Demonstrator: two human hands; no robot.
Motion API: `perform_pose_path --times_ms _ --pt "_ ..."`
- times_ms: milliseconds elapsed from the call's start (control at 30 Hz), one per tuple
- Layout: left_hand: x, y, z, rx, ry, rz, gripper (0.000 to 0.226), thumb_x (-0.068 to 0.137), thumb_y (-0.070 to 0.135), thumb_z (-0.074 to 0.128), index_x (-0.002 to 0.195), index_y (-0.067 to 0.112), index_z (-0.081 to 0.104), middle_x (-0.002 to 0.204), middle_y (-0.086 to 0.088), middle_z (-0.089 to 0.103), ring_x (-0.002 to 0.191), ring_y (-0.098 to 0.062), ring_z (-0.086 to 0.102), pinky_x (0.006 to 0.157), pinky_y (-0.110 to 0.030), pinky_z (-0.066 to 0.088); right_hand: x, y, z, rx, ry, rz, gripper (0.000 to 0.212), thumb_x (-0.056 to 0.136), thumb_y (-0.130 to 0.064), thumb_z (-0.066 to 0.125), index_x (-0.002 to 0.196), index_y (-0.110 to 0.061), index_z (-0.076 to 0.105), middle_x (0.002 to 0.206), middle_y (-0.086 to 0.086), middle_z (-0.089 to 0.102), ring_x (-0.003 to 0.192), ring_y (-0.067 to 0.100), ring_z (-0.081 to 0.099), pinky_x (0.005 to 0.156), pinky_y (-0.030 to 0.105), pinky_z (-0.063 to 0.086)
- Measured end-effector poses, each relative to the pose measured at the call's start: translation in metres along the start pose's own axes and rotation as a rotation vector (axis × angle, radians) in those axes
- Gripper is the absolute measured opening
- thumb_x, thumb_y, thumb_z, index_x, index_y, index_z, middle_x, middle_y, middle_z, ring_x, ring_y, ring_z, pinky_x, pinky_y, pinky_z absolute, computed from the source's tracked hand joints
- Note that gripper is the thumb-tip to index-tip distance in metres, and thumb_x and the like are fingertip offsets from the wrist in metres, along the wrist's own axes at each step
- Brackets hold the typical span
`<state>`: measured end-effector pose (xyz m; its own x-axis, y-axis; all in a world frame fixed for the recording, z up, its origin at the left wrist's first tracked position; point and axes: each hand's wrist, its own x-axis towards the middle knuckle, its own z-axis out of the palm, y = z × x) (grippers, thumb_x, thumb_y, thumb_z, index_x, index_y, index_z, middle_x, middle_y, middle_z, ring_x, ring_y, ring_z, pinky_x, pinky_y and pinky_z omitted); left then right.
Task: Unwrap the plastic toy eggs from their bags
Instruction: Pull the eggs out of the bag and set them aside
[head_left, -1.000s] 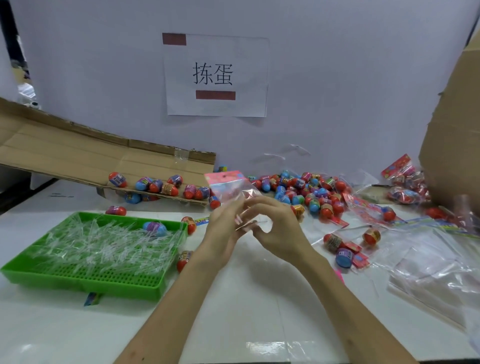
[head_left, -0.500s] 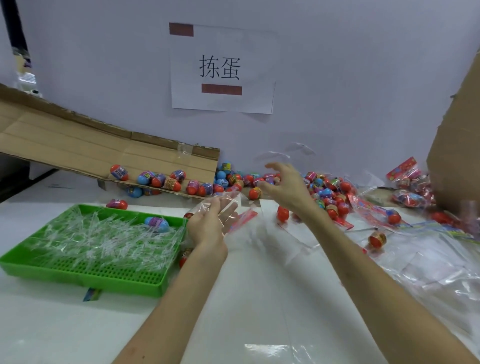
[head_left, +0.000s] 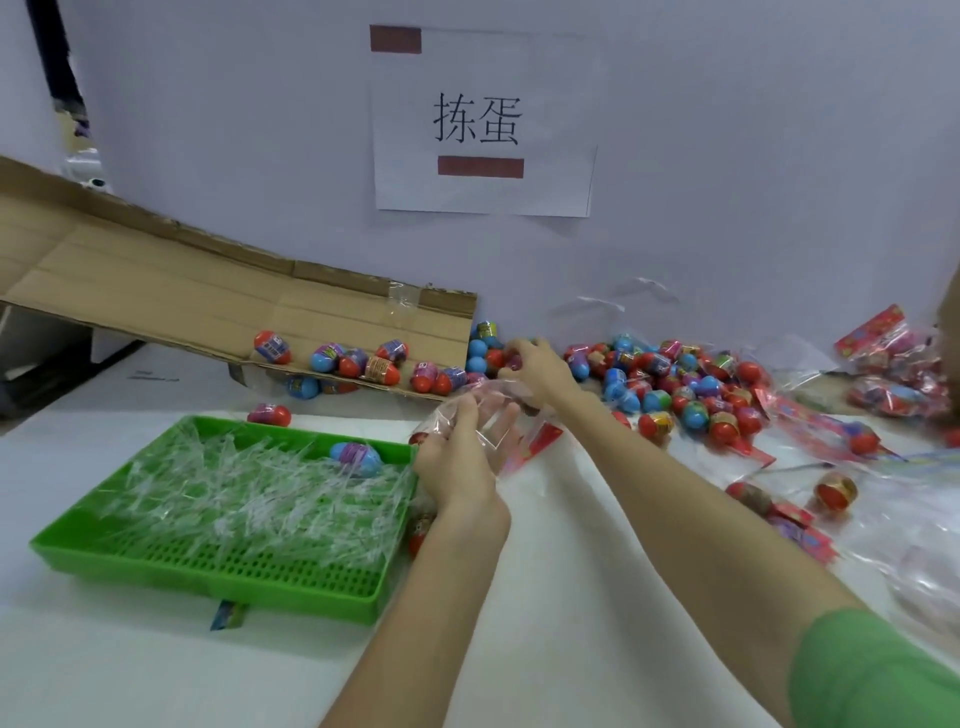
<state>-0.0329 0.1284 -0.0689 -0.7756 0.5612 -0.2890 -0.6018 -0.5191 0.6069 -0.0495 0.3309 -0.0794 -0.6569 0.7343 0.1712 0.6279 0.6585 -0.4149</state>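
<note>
Now left hand (head_left: 457, 467) pinches clear bag (head_left: 483, 395); right hand (head_left: 537, 364) curled among eggs (head_left: 685, 384) (grip unclear)

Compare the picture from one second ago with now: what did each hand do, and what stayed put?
The right hand let go of the bag and reached away to the loose eggs by the cardboard; whether it grips one is unclear. The left hand keeps holding the bag alone. The green tray and cardboard stayed put.
</note>
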Motion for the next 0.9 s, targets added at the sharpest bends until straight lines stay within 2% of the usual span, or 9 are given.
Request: perform_pose_path --times_ms 133,233,367,467,533,667,767,833,900 --pt "0.000 0.004 0.001 -0.040 -0.023 -0.034 0.016 0.100 0.014 0.065 0.105 0.000 0.072 0.093 -0.016 0.079 0.081 -0.027 0.079 0.067 -0.035 0.065 -0.023 0.007 -0.012 0.023 -0.020 -0.095 0.033 0.092 -0.036 0.070 0.120 -0.023 0.059 0.105 -0.005 0.061 0.095 0.020 0.058 0.075 0.031 0.041" --pt "0.000 0.005 0.002 -0.057 -0.037 -0.043 0.017 0.100 0.013 0.066 0.106 -0.001 0.072 0.096 -0.019 0.078 0.083 -0.029 0.078 0.070 -0.037 0.066 -0.040 0.014 -0.021 -0.017 -0.059 -0.134 0.022 0.091 -0.037 0.071 0.106 -0.030 0.056 0.098 -0.007 0.064 0.088 0.017 0.059 0.073 0.033 0.048" --pt "-0.001 0.005 0.002 -0.029 -0.052 -0.042 0.016 0.100 0.014 0.066 0.106 0.000 0.072 0.097 -0.019 0.078 0.086 -0.031 0.078 0.069 -0.037 0.066 -0.054 0.018 -0.025 -0.120 -0.059 -0.192 0.027 0.094 -0.033 0.065 0.119 -0.027 0.057 0.105 -0.003 0.067 0.084 0.014 0.061 0.074 0.032 0.057" --pt "-0.003 0.006 0.002 -0.013 -0.066 -0.042 0.017 0.101 0.015 0.065 0.106 0.000 0.071 0.096 -0.018 0.078 0.085 -0.030 0.078 0.063 -0.034 0.065 -0.061 0.021 -0.023 -0.098 -0.020 -0.195 0.031 0.094 -0.028 0.064 0.125 -0.026 0.059 0.106 -0.003 0.068 0.077 0.006 0.058 0.065 0.022 0.051" --pt "-0.003 0.006 0.002 -0.013 -0.075 -0.039 0.019 0.102 0.015 0.063 0.108 -0.001 0.071 0.095 -0.018 0.079 0.083 -0.030 0.079 0.060 -0.031 0.062 -0.070 0.025 -0.025 -0.006 0.025 -0.174 0.023 0.095 -0.033 0.066 0.116 -0.026 0.063 0.100 -0.005 0.068 0.073 0.004 0.058 0.061 0.017 0.046" --pt "-0.003 0.007 0.003 -0.020 -0.110 -0.048 0.022 0.105 0.018 0.058 0.116 0.001 0.068 0.098 -0.016 0.079 0.086 -0.027 0.079 0.060 -0.030 0.062 -0.096 0.026 -0.048 0.361 0.175 -0.099 0.009 0.096 -0.036 0.069 0.098 -0.028 0.066 0.085 -0.007 0.072 0.067 0.005 0.068 0.062 0.020 0.058" --pt "-0.003 0.007 0.003 -0.027 -0.099 -0.061 0.024 0.104 0.019 0.059 0.119 0.004 0.069 0.100 -0.015 0.079 0.085 -0.024 0.079 0.060 -0.029 0.062 -0.124 0.017 -0.079 0.770 0.277 -0.003 0.020 0.094 -0.033 0.071 0.105 -0.016 0.073 0.086 -0.001 0.073 0.064 0.006 0.068 0.059 0.019 0.054" --pt "-0.004 0.008 0.003 -0.033 -0.089 -0.059 0.024 0.104 0.020 0.060 0.120 0.005 0.069 0.101 -0.015 0.079 0.082 -0.023 0.079 0.059 -0.029 0.062 -0.151 0.013 -0.096 0.981 0.163 -0.030 0.023 0.088 -0.038 0.073 0.104 -0.022 0.077 0.081 -0.003 0.073 0.062 0.008 0.065 0.057 0.021 0.052" --pt "-0.004 0.008 0.002 -0.025 -0.090 -0.049 0.024 0.104 0.020 0.060 0.121 0.006 0.069 0.103 -0.016 0.078 0.082 -0.022 0.079 0.062 -0.030 0.063 -0.175 0.009 -0.102 1.038 -0.052 -0.098 0.014 0.084 -0.044 0.076 0.094 -0.034 0.078 0.079 -0.006 0.072 0.061 0.008 0.064 0.054 0.020 0.053"
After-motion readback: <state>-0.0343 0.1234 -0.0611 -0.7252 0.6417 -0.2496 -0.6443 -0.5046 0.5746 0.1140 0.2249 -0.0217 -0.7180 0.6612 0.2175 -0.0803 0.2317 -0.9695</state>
